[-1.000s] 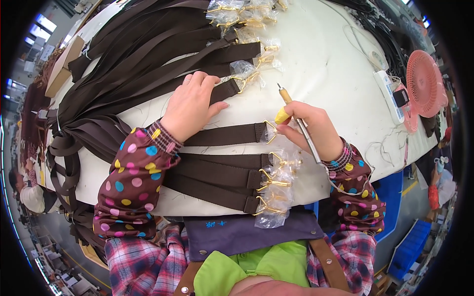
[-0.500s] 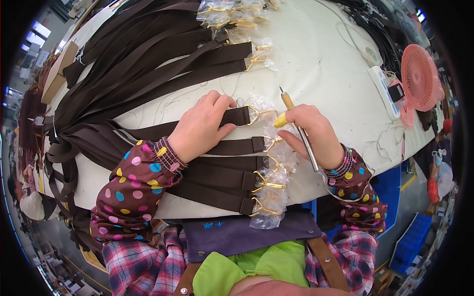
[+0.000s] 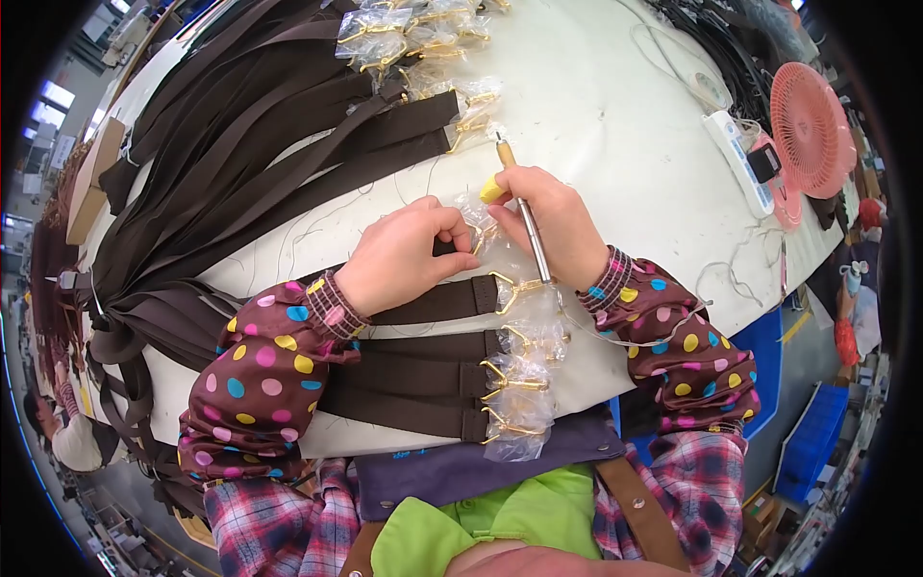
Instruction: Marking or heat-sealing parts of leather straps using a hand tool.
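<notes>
My left hand (image 3: pixel 404 250) is closed, fingers curled round the end of a dark brown strap beside a plastic-wrapped gold hook (image 3: pixel 478 236). My right hand (image 3: pixel 548 216) grips a pen-like tool (image 3: pixel 536 245) with a steel shaft, wooden upper section and cord, held upright-slanted just right of that hook; a yellow cover sits on one finger. Below both hands, several brown straps (image 3: pixel 404 399) end in bagged gold hooks (image 3: pixel 514 380). Above them lies a thick bundle of more straps (image 3: pixel 250 144), with further wrapped hooks (image 3: pixel 370 38) at the top.
The pale worktable (image 3: pixel 615 163) carries a white power strip (image 3: pixel 740 168), a pink fan (image 3: pixel 808 125), dark cords (image 3: pixel 711 48) and a cardboard piece (image 3: pixel 93 178). Blue bins (image 3: pixel 817 438) stand at the right. A co-worker (image 3: pixel 72 428) is at the far left.
My left hand has drawn a strap end down toward me and now curls tighter at its hook. My right hand with the tool has moved left and up beside it. The view has shifted slightly.
</notes>
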The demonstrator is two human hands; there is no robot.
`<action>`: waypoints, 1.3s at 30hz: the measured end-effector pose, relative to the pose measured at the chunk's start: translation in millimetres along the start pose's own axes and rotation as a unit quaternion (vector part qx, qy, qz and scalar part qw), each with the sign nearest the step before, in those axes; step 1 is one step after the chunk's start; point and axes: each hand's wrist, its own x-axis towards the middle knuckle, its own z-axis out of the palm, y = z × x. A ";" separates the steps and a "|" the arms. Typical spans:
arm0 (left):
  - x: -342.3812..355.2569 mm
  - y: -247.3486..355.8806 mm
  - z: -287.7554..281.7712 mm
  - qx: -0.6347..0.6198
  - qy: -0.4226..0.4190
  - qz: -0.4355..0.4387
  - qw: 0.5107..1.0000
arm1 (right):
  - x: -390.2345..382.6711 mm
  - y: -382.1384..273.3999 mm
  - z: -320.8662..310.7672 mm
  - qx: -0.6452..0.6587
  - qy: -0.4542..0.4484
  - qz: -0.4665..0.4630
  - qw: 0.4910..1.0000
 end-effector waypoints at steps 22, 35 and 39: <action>-69.3 -33.3 -73.3 0.308 0.105 -0.063 0.943 | 2.1 13.3 -3.9 0.001 0.025 -0.080 0.996; 8.6 -9.7 -0.2 0.053 0.041 0.073 0.995 | -2.6 -7.2 -12.0 -0.034 0.048 -0.071 0.996; 4.0 -4.1 5.8 0.041 0.060 0.010 0.997 | -1.1 -7.4 -10.6 -0.051 0.019 -0.060 0.997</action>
